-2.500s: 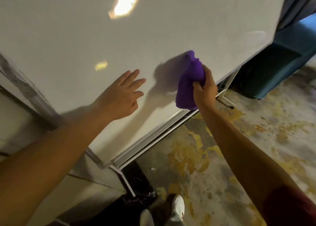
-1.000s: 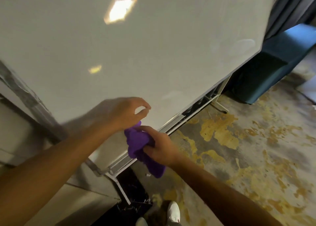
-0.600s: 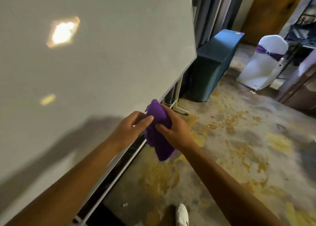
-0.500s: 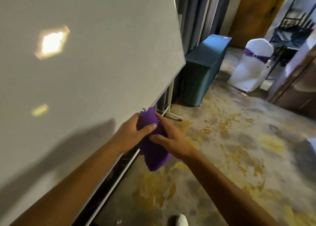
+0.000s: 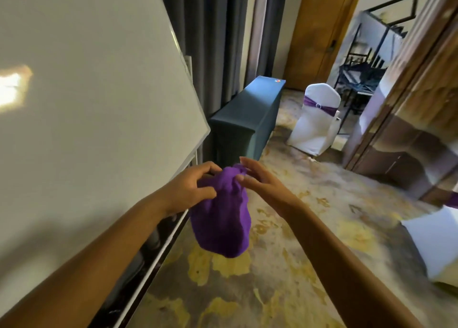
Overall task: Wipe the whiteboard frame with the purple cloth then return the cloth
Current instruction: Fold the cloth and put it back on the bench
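The purple cloth (image 5: 221, 218) hangs bunched in mid-air just right of the whiteboard's lower right corner. My left hand (image 5: 190, 187) pinches its upper left part. My right hand (image 5: 257, 179) touches the top of the cloth with thumb and fingertips, the other fingers spread. The whiteboard (image 5: 86, 104) fills the left of the view; its thin metal frame (image 5: 195, 109) runs along the right edge, and the bottom rail (image 5: 158, 255) slants down to the left below my left forearm.
A table with a teal cover (image 5: 247, 119) stands behind the board beside dark curtains (image 5: 213, 42). A white-covered chair with a purple sash (image 5: 314, 121) sits further right near a wooden door (image 5: 319, 27). Patterned carpet (image 5: 297, 228) spreads to the right.
My right hand carried the cloth from the board's lower edge down to my left hand, which took hold of it. My view turned right toward the room. My right hand's grip has loosened.
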